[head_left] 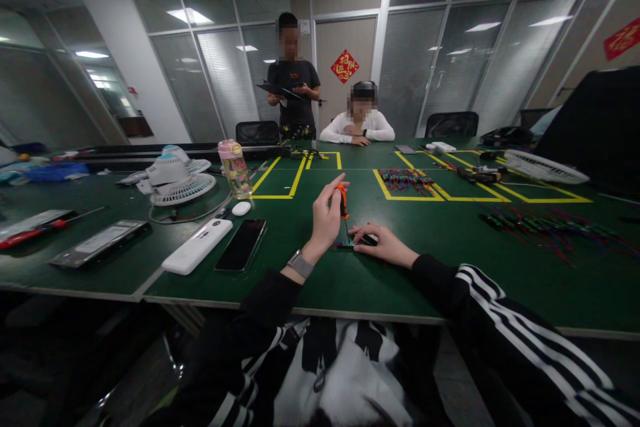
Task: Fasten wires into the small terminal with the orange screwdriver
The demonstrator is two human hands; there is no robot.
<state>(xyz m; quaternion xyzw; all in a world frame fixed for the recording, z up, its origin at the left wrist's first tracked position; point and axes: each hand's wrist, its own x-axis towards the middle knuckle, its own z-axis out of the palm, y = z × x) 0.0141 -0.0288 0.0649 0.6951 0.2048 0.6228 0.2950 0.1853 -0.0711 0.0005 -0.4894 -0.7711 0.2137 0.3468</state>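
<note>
My left hand [327,217] is closed round the handle of an orange and black screwdriver [343,203]. The screwdriver stands almost upright, its thin shaft pointing down at a small circuit board [345,245] on the green table. Low on the table, my right hand [384,245] has its fingers on the board's right end, with a dark part under them. Its fingers hide some of the board. Whether the screwdriver's tip touches a screw is too small to tell.
Wired circuit boards [555,223] lie to the right, with another bunch [407,179] inside yellow tape. Leftward are a black phone [241,245], a white power bank [198,246], a hard drive [101,243], a bottle [235,169] and white fans [183,188]. Two people are across the table.
</note>
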